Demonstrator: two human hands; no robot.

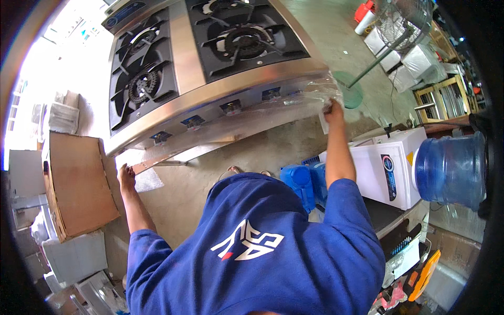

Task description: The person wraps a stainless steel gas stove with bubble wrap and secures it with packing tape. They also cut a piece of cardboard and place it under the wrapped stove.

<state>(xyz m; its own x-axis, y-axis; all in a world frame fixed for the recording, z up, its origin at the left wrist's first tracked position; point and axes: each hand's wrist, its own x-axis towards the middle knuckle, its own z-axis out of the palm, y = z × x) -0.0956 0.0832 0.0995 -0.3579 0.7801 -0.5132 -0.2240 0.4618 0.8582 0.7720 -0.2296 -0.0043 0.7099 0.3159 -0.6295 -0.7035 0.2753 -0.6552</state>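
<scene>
A steel gas stove [236, 79] with black burner grates stands in front of me. Clear plastic film [278, 113] stretches along its front panel, below several dark square labels. My right hand [333, 111] is closed on the film near the stove's right front corner, where it bunches and hangs down. At the left front corner my left hand [126, 176] is closed at the lower edge of the film, with its fingers pinched together. Next to it, below the stove's edge, shows a piece of bubble wrap [149, 180].
A large cardboard box [81, 184] stands at the left. To my right are a white machine [386, 168] with a blue water bottle [451, 170] and a blue plastic thing [302, 184]. A standing fan [401, 26] on a green base is at the far right.
</scene>
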